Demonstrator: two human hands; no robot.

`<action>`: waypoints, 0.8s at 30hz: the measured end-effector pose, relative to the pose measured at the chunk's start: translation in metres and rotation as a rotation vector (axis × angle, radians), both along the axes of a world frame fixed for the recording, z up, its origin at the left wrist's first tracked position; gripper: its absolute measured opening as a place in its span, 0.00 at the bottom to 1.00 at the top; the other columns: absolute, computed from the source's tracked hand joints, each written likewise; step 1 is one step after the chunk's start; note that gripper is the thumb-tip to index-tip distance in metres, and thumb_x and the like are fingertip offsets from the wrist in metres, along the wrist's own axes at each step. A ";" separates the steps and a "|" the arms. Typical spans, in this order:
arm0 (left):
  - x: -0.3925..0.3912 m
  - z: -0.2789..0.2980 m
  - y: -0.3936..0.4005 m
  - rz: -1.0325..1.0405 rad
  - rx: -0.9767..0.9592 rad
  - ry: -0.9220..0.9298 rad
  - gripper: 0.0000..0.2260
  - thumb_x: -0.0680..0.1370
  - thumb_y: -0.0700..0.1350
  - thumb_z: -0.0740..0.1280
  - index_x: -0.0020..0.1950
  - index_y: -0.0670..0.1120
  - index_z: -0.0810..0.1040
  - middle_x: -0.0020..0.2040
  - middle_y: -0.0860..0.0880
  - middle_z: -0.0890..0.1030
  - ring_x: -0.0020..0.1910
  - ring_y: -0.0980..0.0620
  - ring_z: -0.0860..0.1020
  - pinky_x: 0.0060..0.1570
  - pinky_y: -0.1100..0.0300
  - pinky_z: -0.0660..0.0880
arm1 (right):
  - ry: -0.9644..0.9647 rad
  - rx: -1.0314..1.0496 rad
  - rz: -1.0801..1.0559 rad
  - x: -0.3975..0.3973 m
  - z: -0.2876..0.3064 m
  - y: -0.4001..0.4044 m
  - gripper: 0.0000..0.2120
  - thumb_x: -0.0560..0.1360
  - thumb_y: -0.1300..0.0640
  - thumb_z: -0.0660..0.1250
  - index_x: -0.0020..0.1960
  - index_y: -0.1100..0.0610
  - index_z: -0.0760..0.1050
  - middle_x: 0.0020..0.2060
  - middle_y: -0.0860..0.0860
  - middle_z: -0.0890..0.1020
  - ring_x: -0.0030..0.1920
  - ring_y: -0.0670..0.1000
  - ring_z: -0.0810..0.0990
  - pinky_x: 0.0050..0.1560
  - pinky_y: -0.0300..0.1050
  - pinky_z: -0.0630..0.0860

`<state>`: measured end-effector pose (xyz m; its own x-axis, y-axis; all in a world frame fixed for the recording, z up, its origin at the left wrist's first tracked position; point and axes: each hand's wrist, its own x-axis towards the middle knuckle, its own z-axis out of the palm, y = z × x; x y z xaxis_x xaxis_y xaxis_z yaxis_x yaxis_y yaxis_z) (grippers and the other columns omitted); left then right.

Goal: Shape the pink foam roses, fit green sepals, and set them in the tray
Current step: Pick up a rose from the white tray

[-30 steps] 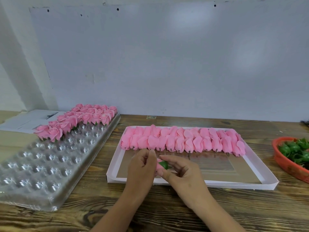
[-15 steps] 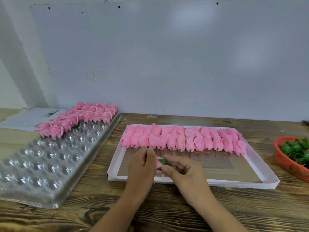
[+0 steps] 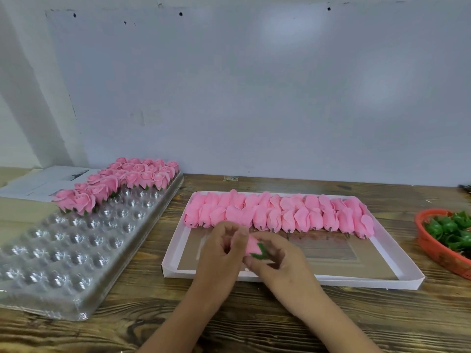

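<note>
Between my two hands is a pink foam rose (image 3: 252,244) with a green sepal (image 3: 260,251) at its base. My left hand (image 3: 220,253) grips the petal end, fingers curled over it. My right hand (image 3: 275,261) pinches the sepal end from the right. Both hands hover over the front left of a white cardboard box (image 3: 331,280), where several unshaped pink buds (image 3: 280,215) lie in rows along the back. A clear plastic cell tray (image 3: 63,253) on the left carries finished roses (image 3: 119,182) at its far end.
A red basket (image 3: 441,256) holding green sepals (image 3: 451,229) sits at the right edge of the wooden table (image 3: 254,319). White papers (image 3: 40,180) lie behind the clear tray. A grey wall stands close behind everything.
Both hands stay over the box's front left, working the rose; my left fingers have closed further over the petals and the sepal has turned slightly in my right fingers.
</note>
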<state>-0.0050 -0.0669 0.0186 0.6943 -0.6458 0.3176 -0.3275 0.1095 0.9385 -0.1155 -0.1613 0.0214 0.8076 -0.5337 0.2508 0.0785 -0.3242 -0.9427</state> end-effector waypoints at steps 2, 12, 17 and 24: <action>0.002 0.000 0.000 0.011 -0.003 -0.026 0.22 0.71 0.71 0.66 0.54 0.57 0.76 0.38 0.58 0.82 0.35 0.62 0.78 0.36 0.68 0.75 | -0.083 0.151 0.011 0.000 0.003 -0.002 0.11 0.76 0.59 0.72 0.57 0.50 0.78 0.42 0.43 0.86 0.45 0.43 0.84 0.46 0.41 0.80; 0.001 0.010 0.005 -0.095 -0.072 0.029 0.11 0.74 0.44 0.75 0.49 0.61 0.84 0.42 0.53 0.85 0.42 0.60 0.82 0.42 0.66 0.78 | -0.059 0.157 0.082 0.000 0.002 -0.002 0.14 0.78 0.55 0.69 0.62 0.43 0.77 0.53 0.47 0.85 0.55 0.47 0.83 0.53 0.44 0.80; -0.001 0.009 0.005 -0.105 -0.016 -0.019 0.15 0.67 0.54 0.79 0.52 0.61 0.82 0.46 0.56 0.84 0.47 0.58 0.81 0.46 0.55 0.82 | -0.015 -0.006 -0.012 0.000 0.002 -0.002 0.12 0.76 0.54 0.70 0.57 0.40 0.78 0.51 0.40 0.84 0.54 0.41 0.81 0.51 0.34 0.76; -0.002 0.009 0.005 -0.121 -0.101 -0.017 0.21 0.64 0.59 0.78 0.55 0.60 0.80 0.51 0.55 0.83 0.48 0.55 0.83 0.47 0.57 0.81 | 0.098 -0.155 -0.084 0.000 -0.007 0.003 0.16 0.69 0.43 0.67 0.57 0.42 0.76 0.47 0.41 0.84 0.48 0.41 0.82 0.47 0.40 0.80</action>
<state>-0.0074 -0.0617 0.0271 0.6071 -0.6886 0.3966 -0.3218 0.2432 0.9150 -0.1157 -0.1585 0.0146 0.7866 -0.5613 0.2574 -0.0451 -0.4679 -0.8827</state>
